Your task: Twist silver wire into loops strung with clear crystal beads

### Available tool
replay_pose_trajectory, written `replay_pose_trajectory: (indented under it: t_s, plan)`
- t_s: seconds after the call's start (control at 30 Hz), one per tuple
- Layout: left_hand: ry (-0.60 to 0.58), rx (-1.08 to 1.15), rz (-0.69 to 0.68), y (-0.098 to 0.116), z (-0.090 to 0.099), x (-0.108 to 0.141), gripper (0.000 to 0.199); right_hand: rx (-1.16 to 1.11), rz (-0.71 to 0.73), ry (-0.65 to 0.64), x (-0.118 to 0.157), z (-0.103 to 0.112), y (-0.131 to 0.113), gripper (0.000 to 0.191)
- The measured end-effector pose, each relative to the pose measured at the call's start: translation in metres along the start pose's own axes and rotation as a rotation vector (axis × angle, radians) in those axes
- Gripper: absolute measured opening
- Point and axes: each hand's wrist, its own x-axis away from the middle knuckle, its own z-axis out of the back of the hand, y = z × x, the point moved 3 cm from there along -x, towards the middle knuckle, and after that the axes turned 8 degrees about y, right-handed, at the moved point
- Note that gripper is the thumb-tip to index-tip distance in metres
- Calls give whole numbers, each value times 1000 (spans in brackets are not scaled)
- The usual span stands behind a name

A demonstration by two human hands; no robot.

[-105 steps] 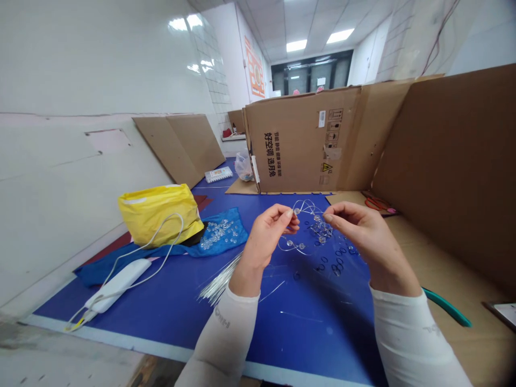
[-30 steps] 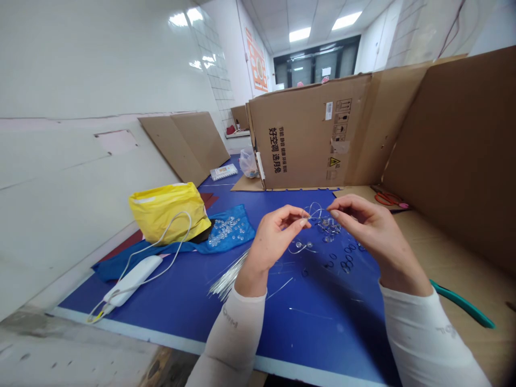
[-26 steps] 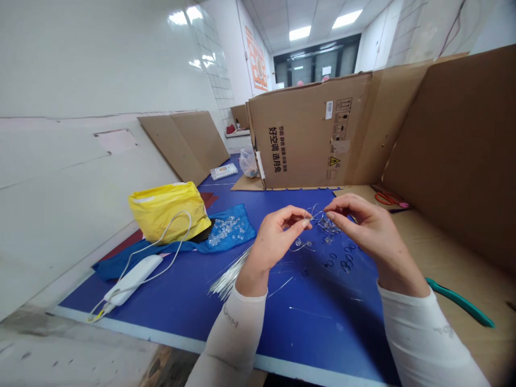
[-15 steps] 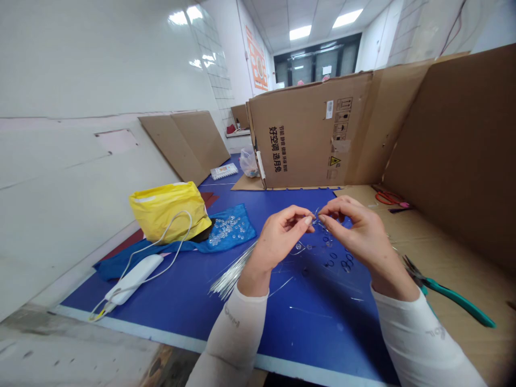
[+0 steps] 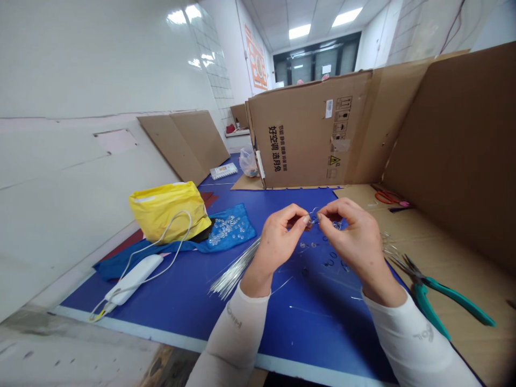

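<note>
**Held item:** a thin bent wire, gripped above the blue work mat between the two hands. Its exact shape is partly hidden by the fingers.

**Hands:** the left hand is closed in a pinch, with the wire gripped at its fingertips. The right hand is closed in the same way, its fingertips pinching the wire just beside the left hand's. White sleeves cover both forearms.

**Nearest the hands:** a cluster of clear beads is seen just beyond the right hand; whether it is joined to the wire cannot be told. Small dark wire rings are scattered on the mat below the right hand. A bundle of straight silver wires lies just beside the left wrist.

**Left of the mat:** loose clear beads are heaped on a blue cloth, next to a yellow bag. A white plastic unit lies near the mat's front edge, with a white cable looped from it.

**Right of the mat:** teal-handled pliers and red-handled scissors rest on a cardboard sheet.

**Beyond the mat:** a cardboard box panel stands upright.
</note>
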Motion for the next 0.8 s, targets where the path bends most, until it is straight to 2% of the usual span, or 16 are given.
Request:
replay_pose_trajectory:
  t_s: [0.17, 0.3, 0.43, 0.63, 0.8]
  plan:
    - [-4, 127, 99, -6, -3, 0, 17, -41, -45, 17, -3, 0, 5, 14]
    - [-26, 274, 211, -14, -4, -1, 32, -129, -240, 38, -7, 5, 26, 14]
    - [-27, 351, 291, -19, -1, -2, 28, -243, -419, 92, -12, 12, 40, 16]
    - [-39, 312, 265, -19, -2, -2, 17, -309, -466, 82, -15, 17, 41, 14]
    - [-7, 231, 229, -19, -1, -3, 18, -338, -453, 103, -16, 19, 42, 12]
